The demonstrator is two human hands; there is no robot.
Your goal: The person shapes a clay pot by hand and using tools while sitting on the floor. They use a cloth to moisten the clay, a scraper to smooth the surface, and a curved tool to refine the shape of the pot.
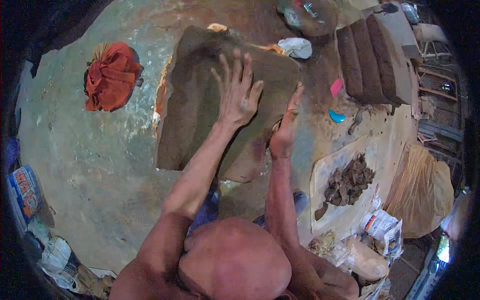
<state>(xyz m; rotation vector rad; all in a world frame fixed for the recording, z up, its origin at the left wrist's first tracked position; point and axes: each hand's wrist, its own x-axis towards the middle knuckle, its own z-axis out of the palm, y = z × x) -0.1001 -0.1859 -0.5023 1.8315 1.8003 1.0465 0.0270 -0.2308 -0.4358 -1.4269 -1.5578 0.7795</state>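
A broad, flat slab of dark brown clay (192, 100) lies in front of me on the worn greenish surface. Orange and whitish material peeks out along its left and far edges. My left hand (239, 97) rests palm down on the slab's middle with its fingers spread. Along the slab's right edge stands my right hand (286, 125), turned on its side, fingers stretched out and pointing away from me. Neither hand holds anything that I can see. A crumpled white bundle (296, 48) sits at the slab's far right corner.
A crumpled red cloth (112, 77) lies at left. To the right are a thick ridged brown block (367, 60), a pink scrap (336, 88) and a teal piece (337, 116). Nearer, dark clay scraps (349, 181) lie on a pale sheet (320, 172), beside a tan covered bundle (420, 192).
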